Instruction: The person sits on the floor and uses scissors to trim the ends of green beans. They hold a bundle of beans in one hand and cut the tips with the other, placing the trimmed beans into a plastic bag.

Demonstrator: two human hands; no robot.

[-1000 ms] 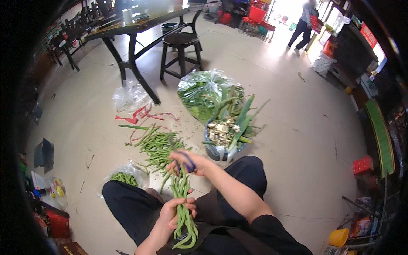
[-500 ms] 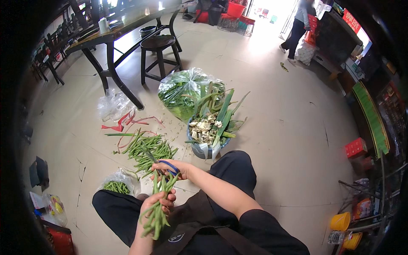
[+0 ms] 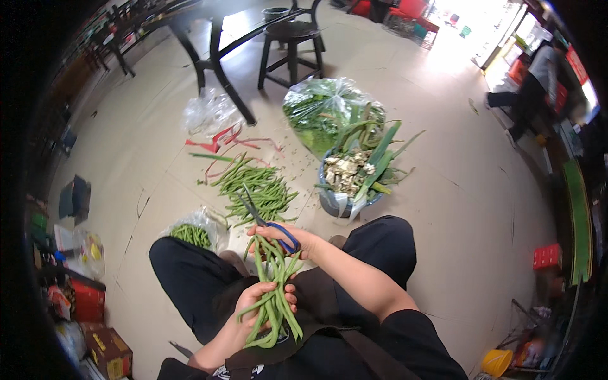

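My left hand [image 3: 258,300] is closed round a bunch of long green beans [image 3: 273,316] above my lap. Their upper ends reach up to my right hand [image 3: 301,242], which grips scissors [image 3: 258,216] with blue handles. The blades point up and away to the left, beyond the bean tips; whether they are fully closed I cannot tell. The right fingers also touch the bean tops. Just beyond, a loose pile of green beans [image 3: 261,195] lies on the floor. A clear plastic bag [image 3: 217,229] beside my left knee holds more beans.
A blue tub [image 3: 330,204] full of vegetable scraps stands beyond my right knee. Behind it sits a clear bag of leafy greens [image 3: 310,104]. Red ties [image 3: 221,139] and a crumpled plastic bag [image 3: 212,114] lie near a stool [image 3: 291,30]. A person [image 3: 538,79] walks at far right.
The whole view has swung, so the scene sits further right and higher. Both hands keep their grips on beans and scissors. The person in the background has come nearer along the right side.
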